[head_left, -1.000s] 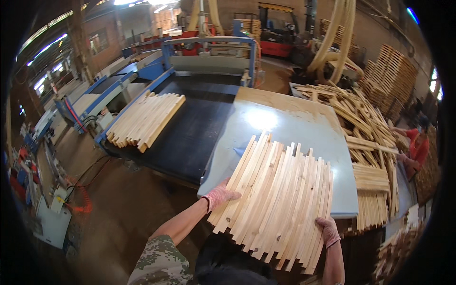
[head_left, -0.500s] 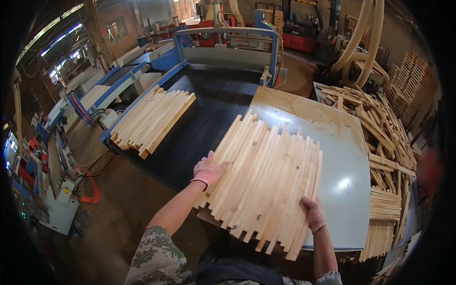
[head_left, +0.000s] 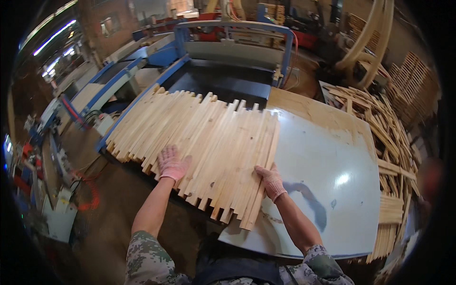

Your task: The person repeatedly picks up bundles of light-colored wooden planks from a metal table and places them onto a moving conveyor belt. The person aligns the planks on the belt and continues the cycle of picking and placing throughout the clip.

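Pixel-camo sleeves (head_left: 150, 258), pink/wht knit gloves (head_left: 174, 164); prob. dk apron (head_left: 237, 274).

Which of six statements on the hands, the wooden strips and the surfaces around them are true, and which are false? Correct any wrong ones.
1. The left hand lies on the wooden strips. True.
2. The right hand is at the left edge of the strips. False: it is at their right edge.
3. Both hands wear pinkish knit gloves. True.
4. The light grey tabletop stands to the left of the black conveyor belt. False: it is to the right.
5. The strips' near ends form one straight line. False: they are staggered.
6. A heap of loose wood pieces lies right of the tabletop. True.
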The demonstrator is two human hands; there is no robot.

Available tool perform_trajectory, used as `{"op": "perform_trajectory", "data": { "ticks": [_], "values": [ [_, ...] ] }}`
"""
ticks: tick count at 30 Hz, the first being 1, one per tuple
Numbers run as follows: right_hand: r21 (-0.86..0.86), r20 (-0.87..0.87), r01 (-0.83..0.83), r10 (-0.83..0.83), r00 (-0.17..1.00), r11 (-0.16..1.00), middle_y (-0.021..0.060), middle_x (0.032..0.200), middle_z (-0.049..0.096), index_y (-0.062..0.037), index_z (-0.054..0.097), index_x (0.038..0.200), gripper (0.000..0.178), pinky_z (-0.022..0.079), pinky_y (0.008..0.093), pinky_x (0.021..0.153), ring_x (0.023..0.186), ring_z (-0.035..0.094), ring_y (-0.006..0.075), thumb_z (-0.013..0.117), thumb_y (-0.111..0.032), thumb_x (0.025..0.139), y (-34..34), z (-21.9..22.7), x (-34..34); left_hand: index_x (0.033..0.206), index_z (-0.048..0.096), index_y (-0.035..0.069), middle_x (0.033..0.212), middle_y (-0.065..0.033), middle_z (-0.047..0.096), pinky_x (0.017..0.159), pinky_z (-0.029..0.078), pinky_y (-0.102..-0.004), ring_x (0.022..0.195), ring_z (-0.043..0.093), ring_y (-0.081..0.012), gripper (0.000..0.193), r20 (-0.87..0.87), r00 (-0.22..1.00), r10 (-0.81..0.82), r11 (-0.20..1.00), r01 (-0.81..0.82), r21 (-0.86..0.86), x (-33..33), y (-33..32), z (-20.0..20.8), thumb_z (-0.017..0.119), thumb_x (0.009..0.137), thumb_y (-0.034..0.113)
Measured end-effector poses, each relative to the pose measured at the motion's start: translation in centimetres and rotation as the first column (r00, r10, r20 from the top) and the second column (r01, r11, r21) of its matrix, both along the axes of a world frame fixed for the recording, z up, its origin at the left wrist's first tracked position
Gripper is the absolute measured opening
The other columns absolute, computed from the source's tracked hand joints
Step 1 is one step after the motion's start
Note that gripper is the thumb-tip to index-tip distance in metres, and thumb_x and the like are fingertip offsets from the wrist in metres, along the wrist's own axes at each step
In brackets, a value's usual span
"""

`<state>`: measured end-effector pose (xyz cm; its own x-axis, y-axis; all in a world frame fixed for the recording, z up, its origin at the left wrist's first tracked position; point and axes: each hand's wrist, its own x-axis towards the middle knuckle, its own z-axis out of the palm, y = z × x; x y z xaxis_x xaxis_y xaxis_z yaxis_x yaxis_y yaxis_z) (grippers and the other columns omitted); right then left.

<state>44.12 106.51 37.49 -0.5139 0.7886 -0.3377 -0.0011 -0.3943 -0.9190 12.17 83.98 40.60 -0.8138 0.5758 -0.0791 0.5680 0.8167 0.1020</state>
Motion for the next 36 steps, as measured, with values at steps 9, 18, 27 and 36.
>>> {"op": "perform_trajectory", "data": {
  "ticks": [9,18,27,36],
  "values": [
    [0.305,0.907,-0.413,-0.130,0.400,0.859,0.0301,0.164,0.046,-0.0004,0.030,0.168,0.115,0.050,0.0475,0.115,0.144,0.057,0.0405,0.077,-0.067,0.087,-0.7,7.3,-3.0,0.169,0.035,0.003,0.177,-0.0250,0.027,0.134,0.005,-0.0581,0.165,0.018,-0.0426,0.098,0.003,0.993,-0.117,0.989,0.117,0.094,-1.1,-1.1,0.2,0.058,0.098,0.066],
    [0.420,0.892,-0.305,-0.326,0.313,0.855,0.0265,0.176,0.027,-0.0148,0.026,0.174,0.107,0.039,0.0472,0.126,0.155,0.041,0.0443,0.075,-0.059,0.090,-3.8,7.5,-8.9,0.170,0.035,0.007,0.178,-0.0251,0.025,0.132,-0.001,-0.0639,0.165,0.014,-0.0459,0.102,0.095,0.901,-0.424,0.906,0.420,0.061,-2.3,-2.8,2.3,0.063,0.093,0.067],
    [0.453,0.872,-0.306,-0.345,0.347,0.837,0.0269,0.176,0.028,-0.0139,0.027,0.174,0.105,0.042,0.0471,0.124,0.151,0.047,0.0429,0.075,-0.053,0.089,-1.4,6.7,-2.0,0.171,0.031,0.006,0.178,-0.0263,0.022,0.133,0.001,-0.0614,0.166,0.013,-0.0462,0.104,0.119,0.888,-0.444,0.896,0.443,0.033,-3.2,-2.9,1.0,0.068,0.091,0.062],
    [0.822,0.569,-0.349,-0.619,0.541,0.451,0.0283,0.160,0.050,-0.0102,0.032,0.170,0.089,0.047,0.0490,0.117,0.144,0.054,0.0428,0.068,-0.051,0.098,0.3,5.7,-0.1,0.171,0.032,0.004,0.176,-0.0259,0.028,0.135,0.013,-0.0541,0.164,0.022,-0.0436,0.092,0.099,0.875,-0.474,0.879,0.462,0.122,-4.6,-4.2,0.1,0.071,0.098,0.044]
  ]
}}
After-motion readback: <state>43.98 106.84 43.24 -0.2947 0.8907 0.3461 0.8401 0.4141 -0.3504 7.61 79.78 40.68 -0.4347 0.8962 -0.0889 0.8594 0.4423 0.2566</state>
